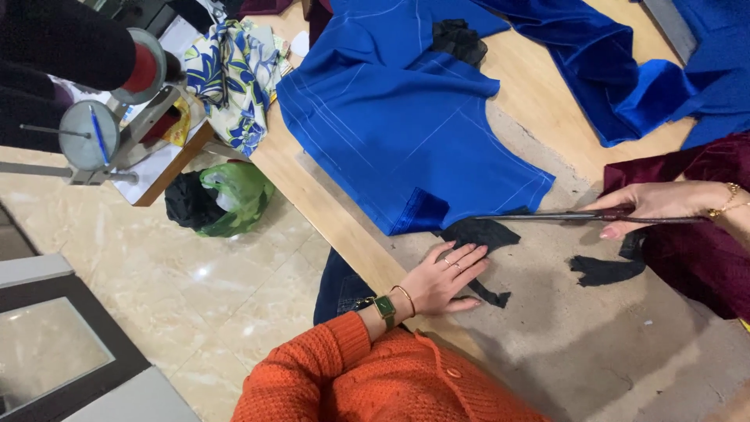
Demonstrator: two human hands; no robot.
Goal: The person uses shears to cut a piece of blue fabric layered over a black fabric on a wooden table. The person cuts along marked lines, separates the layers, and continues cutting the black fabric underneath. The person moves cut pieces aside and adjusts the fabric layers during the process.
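Head view, nearest first: an orange-sleeved left hand [447, 277] lies palm down on the table [578, 344], fingers spread flat, pinning a black fabric scrap [480, 234]. Beyond it, the right hand [656, 205] reaches in from the right, fingers curled round the handles of long scissors [547, 216], whose blades point at the blue cloth [398, 125].

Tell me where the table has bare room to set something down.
Bare table lies below the black scraps, right of the left hand. Another strip is between the blue cloth and the blue velvet. Crowded around the scissors.
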